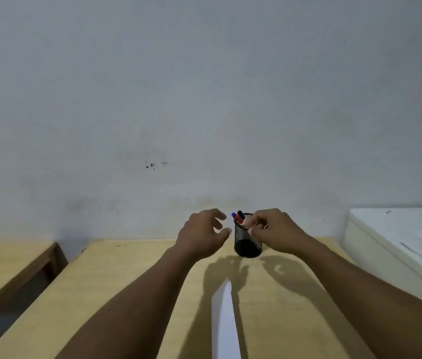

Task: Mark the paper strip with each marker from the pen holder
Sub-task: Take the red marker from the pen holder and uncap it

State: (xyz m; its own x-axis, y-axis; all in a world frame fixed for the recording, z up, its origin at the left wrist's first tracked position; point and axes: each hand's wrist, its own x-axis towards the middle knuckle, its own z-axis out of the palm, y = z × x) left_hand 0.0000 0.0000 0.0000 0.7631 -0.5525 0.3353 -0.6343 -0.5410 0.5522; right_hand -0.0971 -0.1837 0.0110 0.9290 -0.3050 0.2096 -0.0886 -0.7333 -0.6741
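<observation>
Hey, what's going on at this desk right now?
A person is reaching both hands toward a black mesh pen holder at the back of a wooden desk. The right hand pinches something at its rim, among the markers; the left hand hovers open beside it. A white paper strip lies nearer, apparently unmarked.

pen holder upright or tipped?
Upright. The pen holder stands on its base on the table, marker caps poking out the top; right hand at its rim.

Desk layout

Pen holder (246, 242) stands at the table's (132, 294) far edge, by the wall, with markers (238, 217) in it. Paper strip (224, 322) lies nearer, before it. Left hand (202, 237) left of holder, right hand (274, 230) at its rim.
</observation>
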